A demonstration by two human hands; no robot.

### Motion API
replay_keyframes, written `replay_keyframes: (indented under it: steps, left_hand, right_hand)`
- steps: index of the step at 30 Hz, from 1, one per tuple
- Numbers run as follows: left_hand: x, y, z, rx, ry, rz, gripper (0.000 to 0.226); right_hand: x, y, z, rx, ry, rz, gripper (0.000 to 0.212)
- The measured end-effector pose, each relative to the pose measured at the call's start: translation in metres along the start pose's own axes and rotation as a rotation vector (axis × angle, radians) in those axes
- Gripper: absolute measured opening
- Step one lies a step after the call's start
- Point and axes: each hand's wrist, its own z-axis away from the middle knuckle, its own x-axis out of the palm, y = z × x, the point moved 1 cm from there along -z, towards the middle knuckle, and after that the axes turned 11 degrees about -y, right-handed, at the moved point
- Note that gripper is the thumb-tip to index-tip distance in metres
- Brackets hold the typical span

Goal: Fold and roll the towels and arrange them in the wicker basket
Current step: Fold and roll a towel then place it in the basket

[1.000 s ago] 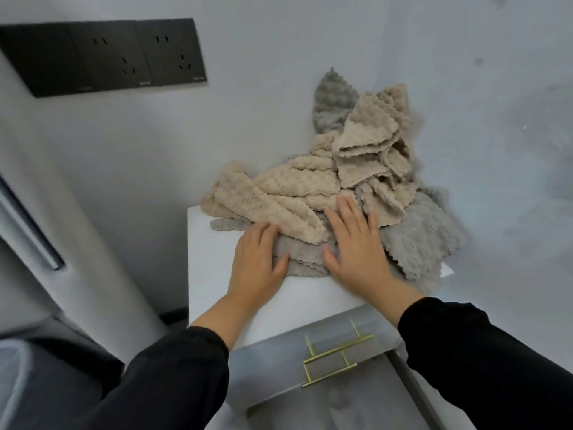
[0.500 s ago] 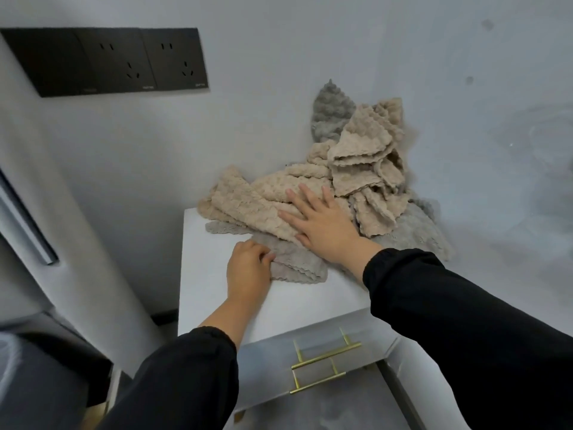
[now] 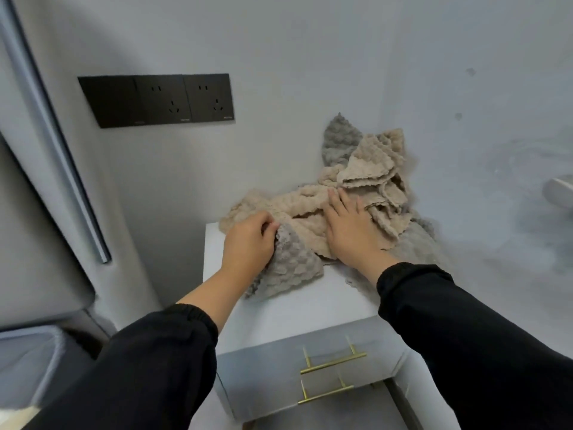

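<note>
A heap of beige towels and grey ones lies in the back corner of a small white cabinet top. My left hand is closed on the edge of a grey towel and holds that edge lifted off the cabinet. My right hand lies flat, fingers apart, on the beige towels in the middle of the heap. Another grey towel leans against the wall behind. No wicker basket is in view.
Walls close in behind and to the right of the cabinet. Black wall sockets sit at upper left. Two gold drawer handles are on the cabinet front. A grey door or panel stands at left.
My left hand has closed on the grey towel's edge and raised it. My right hand has slid further back onto the beige towels. The view has shifted so that the cabinet sits further right.
</note>
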Motion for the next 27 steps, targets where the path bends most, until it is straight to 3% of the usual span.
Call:
replay_keyframes:
  steps: [4,9,11,17,20,27]
  left_hand:
    - [-0.02,0.022,-0.007,-0.056,-0.04,0.12,0.017]
    - [-0.048,0.056,-0.008,-0.088,-0.099,0.252,0.02]
    - [-0.058,0.07,-0.001,-0.093,-0.125,0.324,0.019]
    - [-0.08,0.105,0.024,-0.08,-0.165,0.469,0.028]
    - [-0.087,0.118,0.036,-0.043,-0.24,0.492,0.03]
    - [-0.096,0.121,0.056,0.062,-0.584,0.155,0.018]
  right_hand:
    - [-0.012,-0.021,0.022,0.057,0.128,-0.406,0.038]
    - [-0.051,-0.036,0.053,0.22,0.074,-1.083,0.032]
    - [-0.074,-0.04,0.069,0.217,0.048,-1.208,0.032]
    - [-0.113,-0.05,0.116,0.179,0.04,-1.14,0.007]
    - [-0.127,-0.051,0.133,0.207,0.057,-1.035,0.012]
    - [-0.156,-0.03,0.165,0.274,0.104,-1.067,0.021]
